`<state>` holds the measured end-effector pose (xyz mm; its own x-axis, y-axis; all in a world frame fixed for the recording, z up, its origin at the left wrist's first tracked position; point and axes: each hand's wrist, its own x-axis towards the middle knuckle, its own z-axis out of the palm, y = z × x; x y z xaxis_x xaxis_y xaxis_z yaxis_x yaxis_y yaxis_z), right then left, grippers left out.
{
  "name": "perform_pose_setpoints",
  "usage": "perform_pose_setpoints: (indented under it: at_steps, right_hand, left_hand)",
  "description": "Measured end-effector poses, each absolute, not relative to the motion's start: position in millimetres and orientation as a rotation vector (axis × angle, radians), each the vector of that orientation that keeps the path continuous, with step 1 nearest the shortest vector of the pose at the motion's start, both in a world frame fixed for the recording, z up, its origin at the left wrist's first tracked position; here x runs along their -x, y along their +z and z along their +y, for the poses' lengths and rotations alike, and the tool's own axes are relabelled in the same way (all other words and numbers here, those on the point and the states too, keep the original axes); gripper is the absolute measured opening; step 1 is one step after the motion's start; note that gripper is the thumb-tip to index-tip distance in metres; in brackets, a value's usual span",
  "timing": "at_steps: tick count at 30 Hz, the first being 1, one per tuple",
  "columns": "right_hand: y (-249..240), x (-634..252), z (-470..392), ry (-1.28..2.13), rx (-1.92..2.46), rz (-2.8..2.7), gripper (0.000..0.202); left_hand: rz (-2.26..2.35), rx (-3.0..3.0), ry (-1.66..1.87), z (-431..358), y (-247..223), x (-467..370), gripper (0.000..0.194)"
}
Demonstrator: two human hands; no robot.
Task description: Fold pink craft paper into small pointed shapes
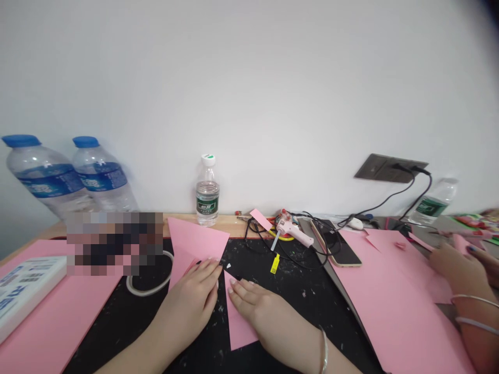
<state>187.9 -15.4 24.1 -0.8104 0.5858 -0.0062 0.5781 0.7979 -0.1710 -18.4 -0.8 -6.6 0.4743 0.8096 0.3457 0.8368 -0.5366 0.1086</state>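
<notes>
My left hand [195,291] lies with its fingers stretched out over the lower part of a pink paper sheet [198,239]. A small dark spot shows beside its fingertips; I cannot make out what it is. Close by on the right, my right hand [268,317] rests flat, fingers extended, on a smaller pink paper piece [237,332], covering much of it. A narrow strip of the black mat [210,343] separates the two hands. A tiny white scrap [228,265] sits just beyond them. Neither hand visibly grips anything.
A pink glue gun [290,231] with tangled black cable and a phone [339,244] lie beyond my right hand. A small water bottle [208,192] stands by the wall. At left are a white box [31,291] and a tape ring [150,291]. Another person's hands [460,270] work at far right.
</notes>
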Motion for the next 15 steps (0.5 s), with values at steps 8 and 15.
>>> perform_pose_setpoints:
  at_steps: [8, 15]
  right_hand:
    - [28.0, -187.0, -16.8, 0.286, 0.976, -2.925, 0.049]
    - [25.8, -186.7, -15.8, 0.245, 0.955, -2.944, 0.047]
  left_hand:
    - [-1.447, 2.682, -0.465, -2.0, -9.0, 18.3, 0.044]
    - [-1.454, 2.677, -0.418, -3.0, -9.0, 18.5, 0.040]
